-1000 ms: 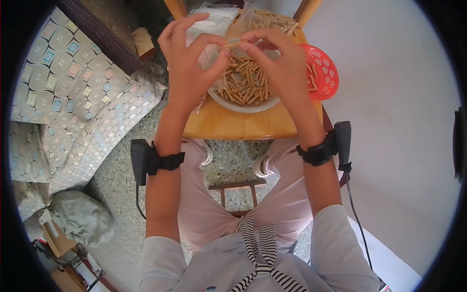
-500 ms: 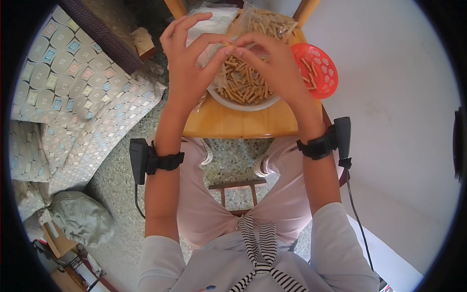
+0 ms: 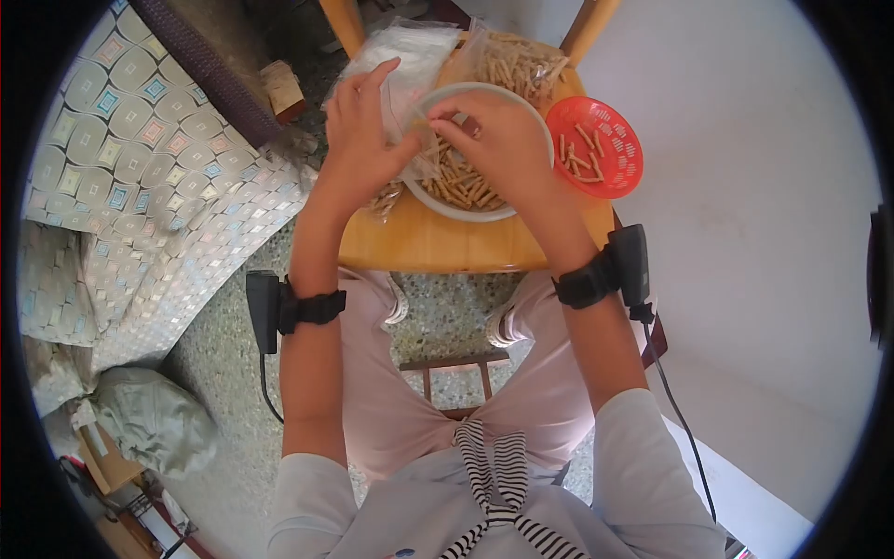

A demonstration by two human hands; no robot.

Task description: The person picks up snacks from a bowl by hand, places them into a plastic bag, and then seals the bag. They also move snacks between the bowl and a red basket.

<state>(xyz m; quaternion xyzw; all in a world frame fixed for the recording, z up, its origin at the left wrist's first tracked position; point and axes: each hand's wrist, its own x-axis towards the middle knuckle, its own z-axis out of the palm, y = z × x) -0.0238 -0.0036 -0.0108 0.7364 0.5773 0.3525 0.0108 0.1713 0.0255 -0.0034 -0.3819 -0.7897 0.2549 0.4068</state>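
Note:
My left hand (image 3: pixel 361 135) is raised over the left rim of a white bowl (image 3: pixel 551 140), thumb and fingers apart, with nothing visible in its grasp. Short tan sticks (image 3: pixel 466 184) fill the lower part of the bowl. Above them my right hand (image 3: pixel 489 135) is closed, its thumb and index fingertips close together; whatever they may hold is too small to make out. A clear plastic bag (image 3: pixel 425 156) hangs over the bowl's left side, next to my left thumb. More sticks show through clear plastic (image 3: pixel 386 197) below my left wrist.
The bowl stands on a wooden chair seat (image 3: pixel 438 250). Right of it, a red plastic basket (image 3: pixel 622 177) holds several sticks. Behind are a stick-filled clear bag (image 3: pixel 521 67) and a pile of clear bags (image 3: pixel 400 48). Patterned cloth (image 3: pixel 168 177) drapes at left; a white wall (image 3: pixel 745 186) rises at right.
My hands have drawn apart; before, their fingertips met around a small tan stick above the bowl. My left fingers have spread, and my right hand has come slightly lower and left.

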